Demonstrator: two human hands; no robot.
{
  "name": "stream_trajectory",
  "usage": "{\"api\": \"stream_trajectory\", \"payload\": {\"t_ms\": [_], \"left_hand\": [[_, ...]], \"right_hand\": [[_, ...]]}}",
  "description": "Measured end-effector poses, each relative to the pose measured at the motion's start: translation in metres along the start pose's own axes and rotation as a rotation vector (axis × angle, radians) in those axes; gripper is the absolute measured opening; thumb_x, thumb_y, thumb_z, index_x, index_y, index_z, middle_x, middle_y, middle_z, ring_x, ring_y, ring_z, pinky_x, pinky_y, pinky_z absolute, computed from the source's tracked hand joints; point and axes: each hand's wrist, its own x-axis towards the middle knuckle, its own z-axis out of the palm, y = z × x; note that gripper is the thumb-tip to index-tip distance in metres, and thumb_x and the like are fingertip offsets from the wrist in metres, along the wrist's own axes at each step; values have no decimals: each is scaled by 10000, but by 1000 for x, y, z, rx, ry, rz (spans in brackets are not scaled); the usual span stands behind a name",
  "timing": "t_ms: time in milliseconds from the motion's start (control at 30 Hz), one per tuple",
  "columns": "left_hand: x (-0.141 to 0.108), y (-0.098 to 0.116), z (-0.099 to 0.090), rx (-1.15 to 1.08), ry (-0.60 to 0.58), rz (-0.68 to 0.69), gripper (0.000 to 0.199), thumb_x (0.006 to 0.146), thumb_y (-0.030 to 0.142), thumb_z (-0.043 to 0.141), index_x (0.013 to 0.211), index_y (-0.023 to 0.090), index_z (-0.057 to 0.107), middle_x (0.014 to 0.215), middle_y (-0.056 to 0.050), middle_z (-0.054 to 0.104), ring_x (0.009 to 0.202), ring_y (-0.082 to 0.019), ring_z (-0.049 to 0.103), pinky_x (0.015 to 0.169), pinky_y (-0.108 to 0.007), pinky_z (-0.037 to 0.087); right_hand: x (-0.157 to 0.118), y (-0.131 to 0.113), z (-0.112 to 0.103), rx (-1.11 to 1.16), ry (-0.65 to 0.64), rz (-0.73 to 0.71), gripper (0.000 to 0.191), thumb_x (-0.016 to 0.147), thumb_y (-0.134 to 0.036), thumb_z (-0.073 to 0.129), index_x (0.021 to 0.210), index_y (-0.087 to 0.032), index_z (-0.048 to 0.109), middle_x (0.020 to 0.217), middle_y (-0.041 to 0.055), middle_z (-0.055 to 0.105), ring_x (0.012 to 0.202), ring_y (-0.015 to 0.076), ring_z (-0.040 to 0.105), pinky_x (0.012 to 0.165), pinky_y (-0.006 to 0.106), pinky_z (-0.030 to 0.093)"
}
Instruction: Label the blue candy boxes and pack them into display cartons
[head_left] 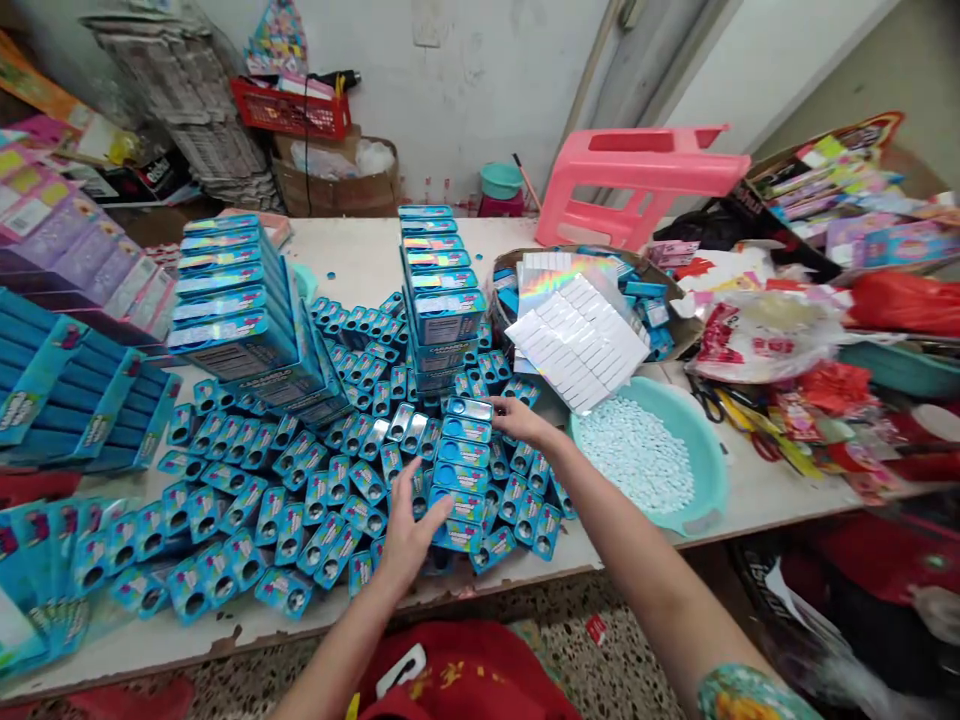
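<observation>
A short row of small blue boxes (461, 450) stands upright near the front of the table. My left hand (409, 525) is at the row's near left side, its thumb and fingers apart. At the far right end, the fingertips of my right hand (523, 422) touch the edge of the top box, fingers extended and not wrapped round it. Around both hands lie many loose small blue boxes (289, 525) with round dark holes. Behind the row rises a tall stack of blue display cartons (446, 310), with a second stack (240, 310) to its left.
A teal basin (716, 480) of small white pellets stands on the right. Behind it, sheets of silver labels (581, 335) lie over a carton of blue boxes. A pink stool (637, 175) lies tipped at the back. Purple cartons (82, 240) and blue trays (82, 390) fill the left.
</observation>
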Motion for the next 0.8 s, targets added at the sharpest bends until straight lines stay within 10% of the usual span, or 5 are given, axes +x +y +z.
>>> {"api": "stream_trajectory", "payload": {"t_ms": [267, 367, 533, 700, 800], "left_hand": [[96, 39, 18, 342, -235, 238, 791, 862, 563, 408, 1469, 121, 160, 1524, -171, 172, 1409, -292, 155, 1138, -485, 185], [85, 52, 14, 392, -98, 362, 741, 867, 520, 439, 1440, 88, 252, 1489, -186, 270, 1399, -290, 195, 1133, -484, 204], [29, 70, -13, 221, -84, 764, 429, 913, 332, 428, 1308, 178, 497, 1302, -110, 552, 1236, -228, 463, 1056, -455, 355], [8, 55, -86, -130, 10, 434, 247, 867, 298, 514, 983, 205, 711, 976, -93, 698, 991, -241, 607, 961, -417, 431], [10, 26, -150, -476, 325, 99, 185, 795, 324, 609, 905, 207, 702, 760, -50, 659, 678, -165, 602, 613, -281, 507]], "right_hand": [[-77, 1, 33, 717, 477, 259, 356, 720, -468, 631, 942, -195, 675, 606, -36, 527, 501, 103, 437, 459, 236, 359], [-95, -33, 43, 985, 488, 266, 340, 710, -451, 680, 926, -189, 669, 713, -27, 589, 636, 97, 554, 576, 207, 463], [-103, -99, 84, 1107, 142, 336, 428, 779, -542, 587, 1087, -246, 600, 1059, 32, 643, 1066, 183, 585, 907, 332, 489], [-99, -141, 162, 1111, -171, 447, 571, 747, -593, 584, 1246, -331, 486, 1191, 49, 606, 1148, 239, 556, 998, 477, 425], [-103, -159, 207, 1049, -329, 430, 635, 683, -570, 672, 1257, -370, 490, 1319, 23, 529, 1224, 245, 497, 1056, 476, 359]]}}
